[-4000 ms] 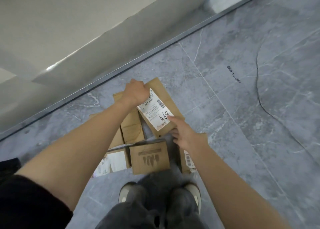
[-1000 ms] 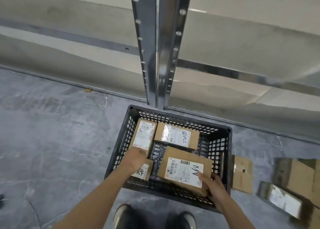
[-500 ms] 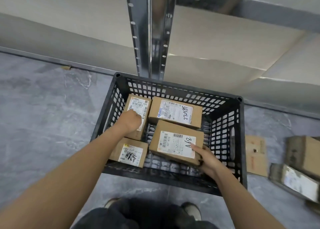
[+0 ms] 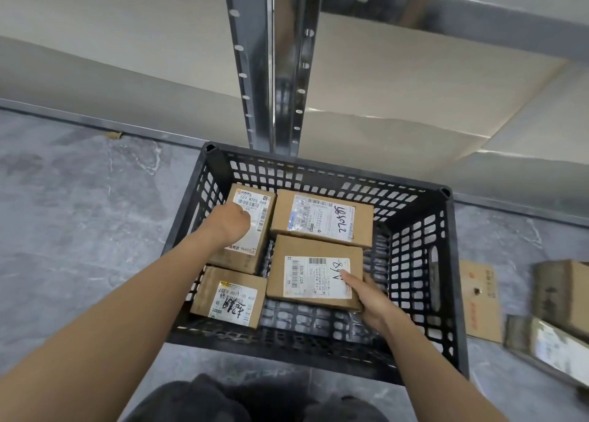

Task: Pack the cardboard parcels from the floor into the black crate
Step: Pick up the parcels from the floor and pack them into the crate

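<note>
Underfoot, grey marbled floor (image 4: pixel 79 230) runs to a steel rack upright (image 4: pixel 258 70), and the black crate (image 4: pixel 446 246) sits just near of it. Inside, my right hand (image 4: pixel 369 300) pinches the near-right parcel (image 4: pixel 312 271) by its corner. My left hand (image 4: pixel 228 225) rests on the far-left parcel (image 4: pixel 258 217), fingers hidden, grip unclear. Loose parcels (image 4: pixel 564 291) lie on the floor to the right.

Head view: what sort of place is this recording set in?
Probably a parcel storeroom or depot: a slotted metal shelving upright, labelled cardboard parcels in a black crate, and more parcels lying on the grey tiled floor.
</note>
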